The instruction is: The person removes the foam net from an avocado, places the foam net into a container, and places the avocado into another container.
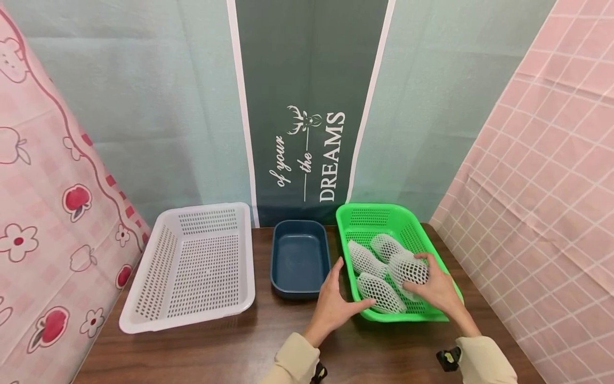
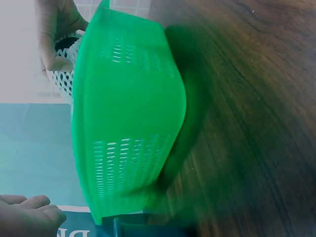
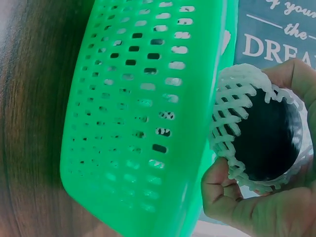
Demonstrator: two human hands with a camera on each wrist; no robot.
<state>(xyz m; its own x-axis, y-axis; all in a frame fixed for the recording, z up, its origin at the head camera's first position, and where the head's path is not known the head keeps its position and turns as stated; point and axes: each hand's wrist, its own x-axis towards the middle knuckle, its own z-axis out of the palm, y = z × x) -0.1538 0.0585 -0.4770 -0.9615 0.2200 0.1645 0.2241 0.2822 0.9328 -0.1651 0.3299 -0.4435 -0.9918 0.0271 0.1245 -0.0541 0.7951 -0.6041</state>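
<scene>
My right hand (image 1: pixel 440 290) grips a white foam-net-wrapped item (image 1: pixel 408 269), thumb and fingers on opposite sides, in the green basket (image 1: pixel 438 256). In the right wrist view a smooth black rounded end (image 3: pixel 271 136) shows through the net's opening; what kind of thing it is I cannot tell. Three other net-wrapped pieces lie in the basket: a long one (image 1: pixel 365 260) at left, a rounder one (image 1: pixel 385 246) behind, and one (image 1: pixel 381 293) in front. My left hand (image 1: pixel 333 303) is spread at the basket's left rim, its thumb over the front piece.
A navy blue rectangular tub (image 1: pixel 299 261) stands just left of the green basket. Farther left is a white perforated basket (image 1: pixel 247 288). All rest on a brown wooden table (image 1: pixel 201 354), with a green-grey cloth (image 1: pixel 168 106) hanging behind and a pink checked one (image 1: pixel 551 213) at right.
</scene>
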